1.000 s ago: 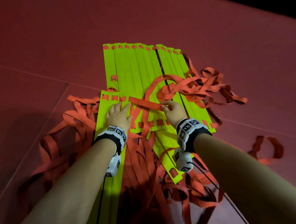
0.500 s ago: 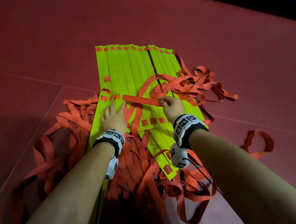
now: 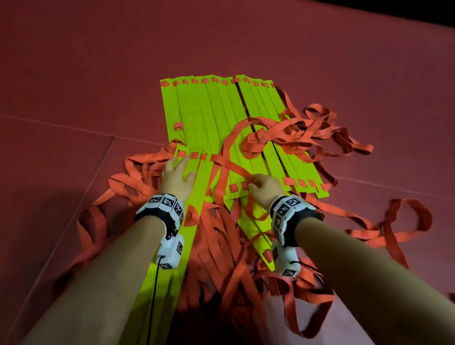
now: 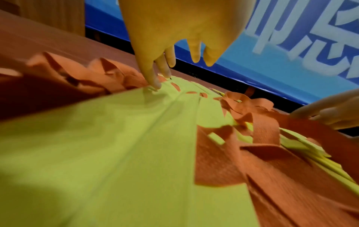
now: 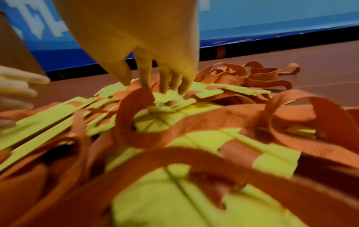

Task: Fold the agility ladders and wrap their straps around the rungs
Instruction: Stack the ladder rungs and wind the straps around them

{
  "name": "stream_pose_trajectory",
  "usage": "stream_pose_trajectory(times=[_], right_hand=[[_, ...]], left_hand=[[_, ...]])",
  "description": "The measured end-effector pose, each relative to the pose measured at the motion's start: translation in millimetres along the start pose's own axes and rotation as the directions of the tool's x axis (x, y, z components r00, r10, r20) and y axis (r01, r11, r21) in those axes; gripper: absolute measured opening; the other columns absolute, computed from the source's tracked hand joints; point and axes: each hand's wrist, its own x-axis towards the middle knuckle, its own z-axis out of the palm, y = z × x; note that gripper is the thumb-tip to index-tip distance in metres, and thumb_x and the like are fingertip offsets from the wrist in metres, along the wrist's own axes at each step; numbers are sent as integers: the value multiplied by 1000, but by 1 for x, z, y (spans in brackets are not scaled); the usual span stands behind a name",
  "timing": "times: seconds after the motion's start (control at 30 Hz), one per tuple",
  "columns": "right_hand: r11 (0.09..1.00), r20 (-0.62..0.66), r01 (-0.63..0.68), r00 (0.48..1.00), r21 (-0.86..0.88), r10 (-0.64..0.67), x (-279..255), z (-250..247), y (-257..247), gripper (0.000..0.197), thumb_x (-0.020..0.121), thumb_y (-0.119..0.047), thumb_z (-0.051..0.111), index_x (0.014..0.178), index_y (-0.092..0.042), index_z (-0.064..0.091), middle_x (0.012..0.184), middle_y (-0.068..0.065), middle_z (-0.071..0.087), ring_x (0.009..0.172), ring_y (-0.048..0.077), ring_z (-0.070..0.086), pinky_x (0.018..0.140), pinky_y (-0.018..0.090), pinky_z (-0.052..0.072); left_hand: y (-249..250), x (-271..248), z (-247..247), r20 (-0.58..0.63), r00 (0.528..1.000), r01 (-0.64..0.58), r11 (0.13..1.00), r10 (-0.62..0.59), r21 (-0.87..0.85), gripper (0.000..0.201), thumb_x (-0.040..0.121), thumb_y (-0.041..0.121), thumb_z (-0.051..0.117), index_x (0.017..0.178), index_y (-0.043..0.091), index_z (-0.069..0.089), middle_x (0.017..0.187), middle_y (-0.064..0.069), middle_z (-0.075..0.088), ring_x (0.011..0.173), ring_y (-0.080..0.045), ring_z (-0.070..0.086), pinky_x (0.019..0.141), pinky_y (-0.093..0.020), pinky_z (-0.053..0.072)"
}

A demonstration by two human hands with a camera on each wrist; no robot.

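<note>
Both hands (image 3: pixel 178 178) (image 3: pixel 263 189) press onto gathered rungs (image 3: pixel 205 113).

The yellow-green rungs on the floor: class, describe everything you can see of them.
The yellow-green rungs are flat, thin, plastic-looking slats lying side by side and overlapping in a fanned stack on the red floor. Orange straps thread through slots at their ends and lie tangled over and around them. The left hand rests flat on the nearer rungs; the right hand holds a strap at their ends.

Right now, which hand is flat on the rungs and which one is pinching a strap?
The left hand lies flat, fingers spread on the green rungs; the right hand is curled, pinching an orange strap.
</note>
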Motion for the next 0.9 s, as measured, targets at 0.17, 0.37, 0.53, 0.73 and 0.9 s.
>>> stream_pose_trajectory(times=[0.17, 0.37, 0.53, 0.73, 0.9], right_hand=[[985, -184, 99, 975, -144, -125, -36, 28, -30, 46, 91, -30, 50, 131, -10, 55, 137, 17, 48, 133, 34, 34, 105, 37, 28], [978, 33, 61, 997, 200, -69, -94, 68, -54, 25, 90, -11, 53, 110, -9, 68, 111, 13, 68, 105, 29, 60, 85, 30, 43], [937, 222, -121, 974, 329, 48, -139, 113, -52, 18, 90, -14, 55, 91, -9, 72, 84, 14, 69, 79, 28, 64, 81, 39, 52], [945, 381, -130, 925, 299, 6, -173, 153, -58, 20, 82, -24, 67, 98, -13, 72, 96, 13, 71, 82, 21, 60, 87, 40, 51], [910, 298, -129, 954, 394, 6, -180, 162, -67, 33, 84, -11, 68, 116, -14, 60, 99, 11, 68, 95, 27, 63, 82, 33, 50]], left_hand=[[-33, -22, -33, -102, 993, 65, 998, -67, -19, 44, 97, 13, 53, 141, 16, 50, 139, -20, 43, 127, -40, 43, 108, -44, 36], [-67, -78, -61, -87, 971, 222, 974, -224, -39, 43, 95, 8, 50, 138, 15, 53, 122, -21, 59, 113, -39, 53, 94, -41, 40], [-77, -138, -62, 49, 953, 301, 951, -298, -69, 41, 94, 3, 48, 134, 10, 56, 122, -25, 61, 109, -39, 57, 91, -40, 44], [-81, -192, -58, -9, 976, 217, 975, -216, 57, 44, 92, 0, 47, 130, 18, 60, 127, -18, 46, 112, -37, 52, 97, -37, 41], [-87, -202, -67, 171, 969, 166, 983, -178, 81, 45, 97, 4, 44, 135, 25, 56, 123, -16, 48, 85, -31, 57, 70, -23, 39]])
